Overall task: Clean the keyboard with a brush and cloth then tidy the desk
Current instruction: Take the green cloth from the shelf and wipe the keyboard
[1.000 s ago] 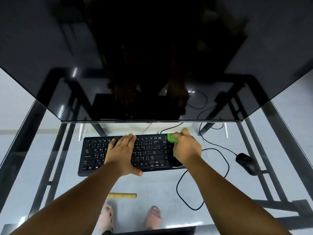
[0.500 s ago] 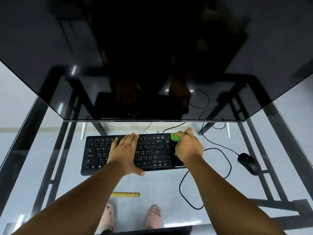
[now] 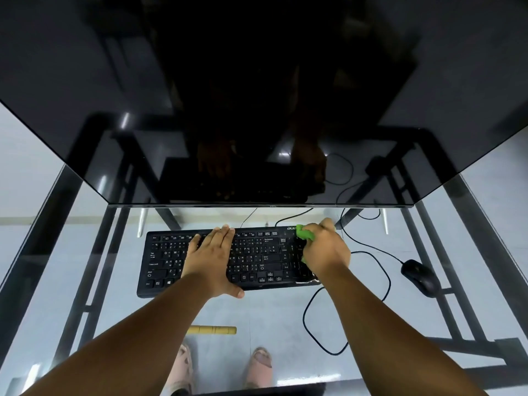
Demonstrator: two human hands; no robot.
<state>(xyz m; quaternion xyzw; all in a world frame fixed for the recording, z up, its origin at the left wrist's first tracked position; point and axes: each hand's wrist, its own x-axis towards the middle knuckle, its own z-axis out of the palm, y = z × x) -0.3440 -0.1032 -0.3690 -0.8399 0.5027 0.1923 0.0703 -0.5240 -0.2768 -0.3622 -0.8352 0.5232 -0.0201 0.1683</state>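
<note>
A black keyboard (image 3: 257, 258) lies on the glass desk (image 3: 271, 310) below the monitor. My left hand (image 3: 213, 258) rests flat on the middle keys, fingers together and pointing away from me. My right hand (image 3: 324, 250) is closed on a green cloth (image 3: 304, 233) and presses it on the keyboard's right end, over the number pad near the top corner. Most of the cloth is hidden under that hand. A wooden brush handle (image 3: 213, 330) lies on the desk near me, partly covered by my left forearm.
A large dark monitor (image 3: 257, 110) fills the upper view and overhangs the desk. A black mouse (image 3: 420, 277) sits to the right, its cable (image 3: 311, 324) looping across the glass near the keyboard's right end. My feet show through the glass below.
My right hand with the green cloth has slid a little farther away and to the right along the keyboard's right end. The left hand stays flat on the keys.
</note>
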